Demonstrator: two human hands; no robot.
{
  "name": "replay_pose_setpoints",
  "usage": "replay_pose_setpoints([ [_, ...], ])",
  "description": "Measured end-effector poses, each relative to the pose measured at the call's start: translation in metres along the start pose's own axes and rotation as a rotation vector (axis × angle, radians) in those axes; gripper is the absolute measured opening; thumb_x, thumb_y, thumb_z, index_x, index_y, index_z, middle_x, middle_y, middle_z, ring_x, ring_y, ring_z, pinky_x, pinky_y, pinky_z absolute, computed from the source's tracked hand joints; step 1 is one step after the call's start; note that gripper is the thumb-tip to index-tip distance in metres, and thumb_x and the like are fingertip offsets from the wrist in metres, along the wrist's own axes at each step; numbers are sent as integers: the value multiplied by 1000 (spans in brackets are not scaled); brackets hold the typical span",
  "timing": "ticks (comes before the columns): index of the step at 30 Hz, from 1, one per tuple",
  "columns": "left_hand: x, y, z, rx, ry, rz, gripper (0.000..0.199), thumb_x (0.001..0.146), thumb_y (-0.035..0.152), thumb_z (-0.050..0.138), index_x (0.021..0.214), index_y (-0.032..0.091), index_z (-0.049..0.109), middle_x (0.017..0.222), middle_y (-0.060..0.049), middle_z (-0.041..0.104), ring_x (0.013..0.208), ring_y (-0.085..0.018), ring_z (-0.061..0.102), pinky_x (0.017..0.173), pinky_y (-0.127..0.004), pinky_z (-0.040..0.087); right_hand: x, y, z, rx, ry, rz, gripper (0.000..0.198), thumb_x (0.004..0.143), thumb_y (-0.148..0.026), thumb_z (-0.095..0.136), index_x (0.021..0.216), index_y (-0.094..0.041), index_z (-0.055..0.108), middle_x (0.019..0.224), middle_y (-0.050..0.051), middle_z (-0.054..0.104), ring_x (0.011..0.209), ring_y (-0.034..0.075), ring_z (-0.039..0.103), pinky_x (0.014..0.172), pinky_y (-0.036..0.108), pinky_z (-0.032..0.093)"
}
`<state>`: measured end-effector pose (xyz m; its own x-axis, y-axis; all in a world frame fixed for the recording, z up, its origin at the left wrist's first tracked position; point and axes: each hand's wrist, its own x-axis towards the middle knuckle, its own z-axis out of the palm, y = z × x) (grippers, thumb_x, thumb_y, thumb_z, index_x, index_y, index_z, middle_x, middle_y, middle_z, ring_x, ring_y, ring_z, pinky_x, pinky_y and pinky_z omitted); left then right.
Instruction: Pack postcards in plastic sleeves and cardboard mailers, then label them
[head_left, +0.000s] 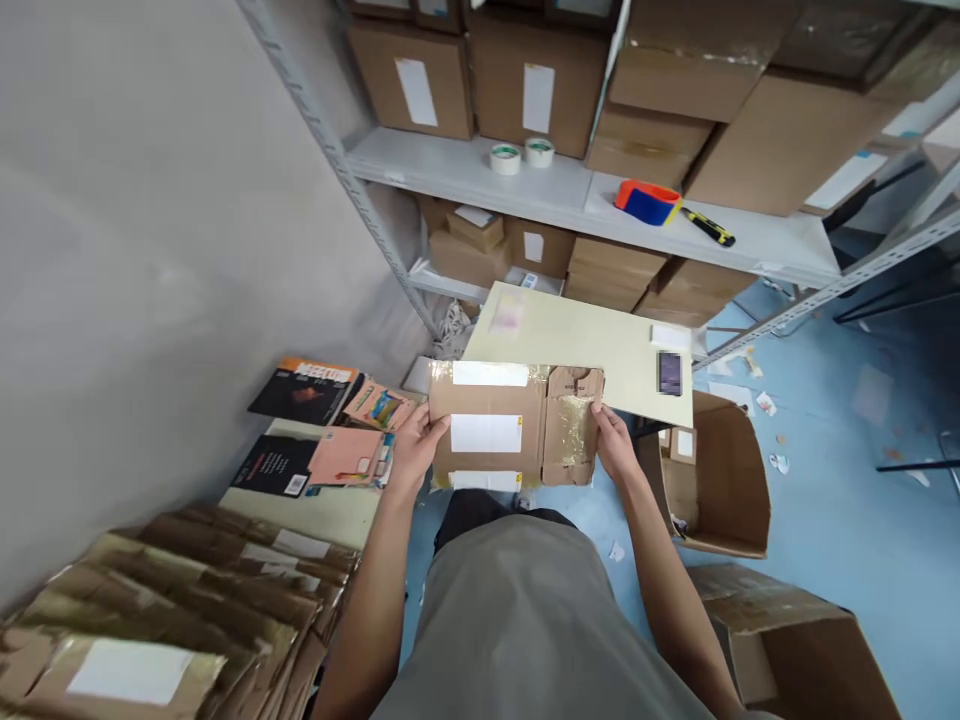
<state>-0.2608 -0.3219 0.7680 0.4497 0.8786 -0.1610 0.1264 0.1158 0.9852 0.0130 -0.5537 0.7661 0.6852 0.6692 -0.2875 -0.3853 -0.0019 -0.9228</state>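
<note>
This looks like a packing storeroom: steel shelving [431, 152] holds labelled cardboard boxes [506, 75], tape rolls [505, 164] and a utility knife [708, 227]; flattened cartons [187, 605] lean nearby.

One flattened carton [532, 425] is held between two hands, left hand [416, 445] and right hand [615, 440]; three white labels [486, 433] are counted on its face. On the surface [585, 345]: one phone [670, 373] noted by the right edge, one white block [671, 337] at the far right corner, one pinkish sheet [508, 311] at the far left. Along the front edge of the shelf [450, 160], two tape rolls [505, 164], one coiled strap [649, 203] and one cutter knife [709, 228] are recorded. At left, two black-covered books [304, 392] are seen; others are overlapped, total uncounted. On the floor [810, 430], two open boxes [735, 470] are tallied.
</note>
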Motion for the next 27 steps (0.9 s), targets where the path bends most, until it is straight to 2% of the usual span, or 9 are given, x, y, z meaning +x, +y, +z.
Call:
replay_pose_setpoints([
  [4,36,3,61,-4,-82,-6,70,78,71,84,123,19,70,126,-15,82,127,-35,73,111,-48,58,28,-15,-44,-120,-11,-81,45,79,-58,90,110,-27,79,119,5,84,118,32,74,109,45,56],
  [7,68,4,89,7,-174,-23,68,82,69,83,126,19,70,132,-16,80,129,-35,72,109,-45,59,50,-20,-65,-183,7,-73,44,76,-54,93,107,-26,79,112,6,83,110,30,73,105,44,56],
  [9,95,1,104,17,-208,-35,68,82,69,82,125,18,70,129,-16,80,128,-35,72,107,-44,59,69,-22,-74,-204,43,-68,45,77,-56,93,107,-26,79,109,7,83,105,30,73,102,44,57],
  [16,204,-18,158,67,-301,-66,54,76,60,83,110,19,72,119,-13,82,119,-32,75,113,-49,56,149,-31,-92,-353,207,-61,41,76,-57,90,97,-23,80,99,9,82,101,33,75,103,50,57],
  [19,244,-27,181,101,-321,-37,42,76,54,80,102,21,73,114,-11,82,120,-30,75,117,-50,53,183,-31,-94,-425,290,-67,39,77,-55,87,99,-24,76,105,10,81,105,32,75,108,52,57],
  [22,273,-36,200,115,-363,-42,37,79,50,76,102,22,74,118,-12,81,124,-30,74,120,-50,51,214,-27,-95,-429,344,-58,43,78,-52,84,108,-25,70,115,11,77,111,30,74,112,52,57],
  [27,302,-42,217,140,-422,-58,47,79,49,74,116,20,77,140,-16,76,138,-32,68,125,-52,48,248,-26,-101,-435,359,-40,44,78,-45,78,115,-25,65,125,12,72,118,28,70,112,52,57],
])
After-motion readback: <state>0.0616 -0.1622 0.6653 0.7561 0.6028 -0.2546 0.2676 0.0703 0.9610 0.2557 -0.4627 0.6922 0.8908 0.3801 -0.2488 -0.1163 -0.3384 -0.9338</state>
